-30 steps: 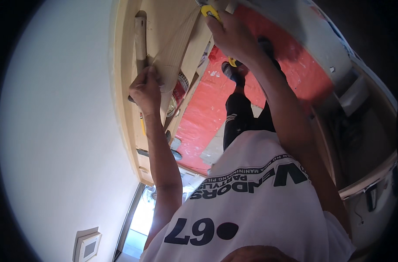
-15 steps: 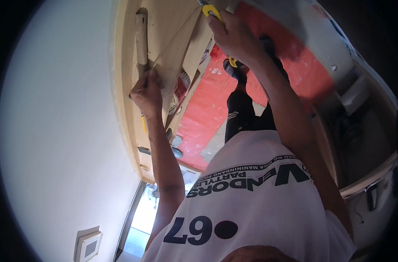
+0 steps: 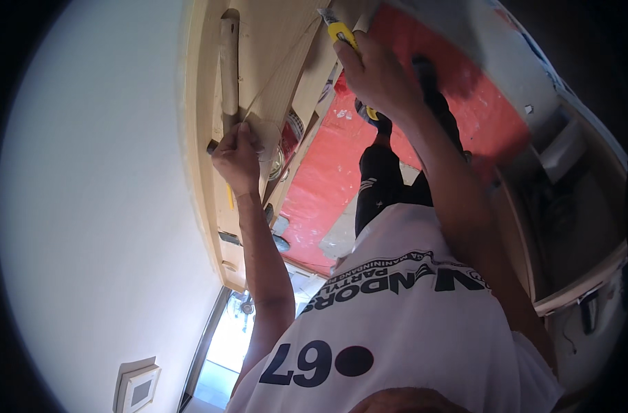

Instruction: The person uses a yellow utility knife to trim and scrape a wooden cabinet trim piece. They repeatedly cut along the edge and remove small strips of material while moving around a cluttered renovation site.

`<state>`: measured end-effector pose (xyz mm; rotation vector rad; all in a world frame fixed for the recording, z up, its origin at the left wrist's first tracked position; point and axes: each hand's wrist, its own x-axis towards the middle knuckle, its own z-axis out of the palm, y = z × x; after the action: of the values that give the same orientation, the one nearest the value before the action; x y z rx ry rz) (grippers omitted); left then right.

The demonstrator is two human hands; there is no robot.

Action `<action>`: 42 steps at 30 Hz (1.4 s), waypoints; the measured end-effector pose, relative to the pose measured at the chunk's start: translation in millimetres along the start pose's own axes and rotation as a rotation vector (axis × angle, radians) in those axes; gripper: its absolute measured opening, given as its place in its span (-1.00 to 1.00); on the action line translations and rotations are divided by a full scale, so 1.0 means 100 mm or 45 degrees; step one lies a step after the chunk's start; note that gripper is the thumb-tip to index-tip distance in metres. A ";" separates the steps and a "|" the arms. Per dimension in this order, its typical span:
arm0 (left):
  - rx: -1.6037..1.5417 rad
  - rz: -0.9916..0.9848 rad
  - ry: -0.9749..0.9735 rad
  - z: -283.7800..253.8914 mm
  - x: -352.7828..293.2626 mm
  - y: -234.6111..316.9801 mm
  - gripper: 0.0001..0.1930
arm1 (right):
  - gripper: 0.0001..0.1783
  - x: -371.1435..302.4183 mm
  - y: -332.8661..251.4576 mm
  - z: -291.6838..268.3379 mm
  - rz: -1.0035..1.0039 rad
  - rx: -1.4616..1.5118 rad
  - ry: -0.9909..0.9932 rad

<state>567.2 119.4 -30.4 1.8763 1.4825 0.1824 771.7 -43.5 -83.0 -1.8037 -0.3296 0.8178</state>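
Note:
My right hand (image 3: pixel 382 76) is closed round a yellow utility knife (image 3: pixel 343 34), its blade out and pointing to the far left. Below and to the left, my left hand (image 3: pixel 237 162) pinches the near end of a thin, see-through strip (image 3: pixel 276 79). From those fingers the strip slants up towards the knife blade; whether they touch I cannot tell. Under the strip lies a pale wooden board (image 3: pixel 269 41). Beside my left hand rests a wooden handle (image 3: pixel 229 65), with a dark end (image 3: pixel 212 146) showing past the hand, like a hammer.
A red and silver can (image 3: pixel 290 138) stands right of my left hand. A yellow pencil-like stick (image 3: pixel 230 197) lies nearer. Red sheeting (image 3: pixel 327 172) covers the floor under my feet. A white wall (image 3: pixel 100 172) runs along the left, and a wooden frame (image 3: pixel 582 286) stands at the right.
My right hand and the knife have shifted slightly towards me and to the right. My left hand has moved slightly nearer. The strip, broad before, now shows as a thin line.

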 end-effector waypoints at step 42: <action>0.236 0.068 0.030 -0.39 -0.17 -0.48 -0.81 | -0.64 -0.16 0.13 0.26 -0.071 0.074 -0.022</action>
<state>503.8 124.9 -25.7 2.0689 1.5097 0.0948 740.3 -39.5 -93.9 -1.7273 -0.3619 0.7964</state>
